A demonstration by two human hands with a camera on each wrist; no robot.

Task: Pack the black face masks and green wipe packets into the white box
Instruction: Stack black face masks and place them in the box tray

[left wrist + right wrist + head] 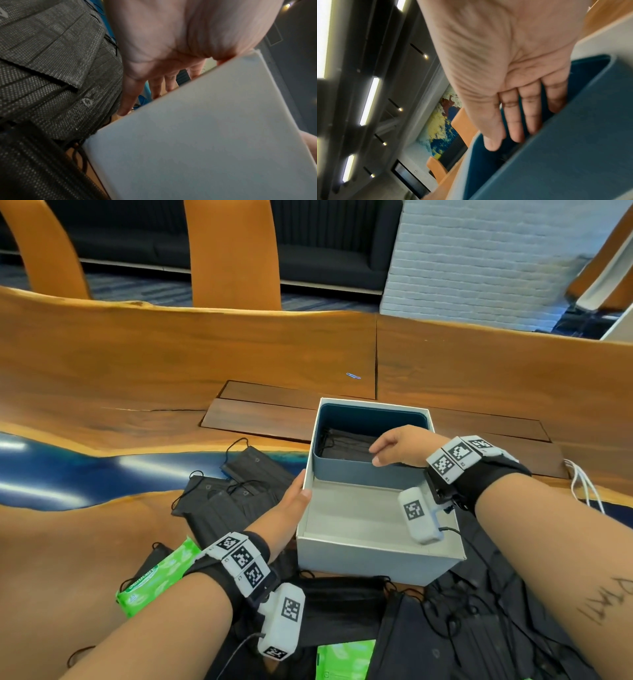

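Observation:
The white box stands open on the table, with a blue tray in its far half. Black masks lie in the tray, and the near half shows a bare grey floor. My right hand reaches into the tray with straight fingers just above the masks and holds nothing. My left hand grips the box's left wall, thumb on the rim and fingers outside. Loose black masks lie left of the box and more in front. Two green wipe packets lie near my forearms.
The wooden table has a blue resin strip at left and dark inset panels behind the box. White cables lie at the right edge. A small blue clip lies farther back. Orange chairs stand beyond the table.

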